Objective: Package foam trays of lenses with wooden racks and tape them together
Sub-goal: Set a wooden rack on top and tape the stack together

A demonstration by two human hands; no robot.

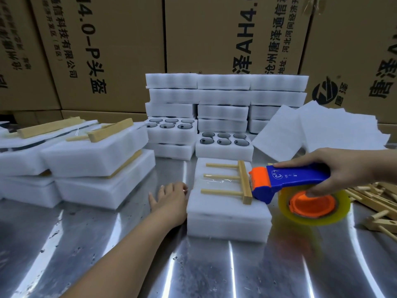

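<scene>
R hand [343,166] gripped tape gun [290,179], its orange nose at wooden rack [245,181] lying on foam tray stack [225,214], ctr-right of frame on bench [129,265]. Clear tape strip [217,179] over rack's mid peg. L hand [169,198] flat, fingers relaxed, against stack's left side.

Left box [103,50] has big sideways print: "4.0-P头盔". Smaller print next to it says "科技有限公司" and "(西区)". Middle box [236,33] says "AH4.0", "沧州唐泽通信" and "地址:". Right box [354,61] says "唐泽" beside a round black logo [324,91]. The blue tape tool [290,177] has a "C" in a ring and a "7"; its tiny print is too small to read.
</scene>
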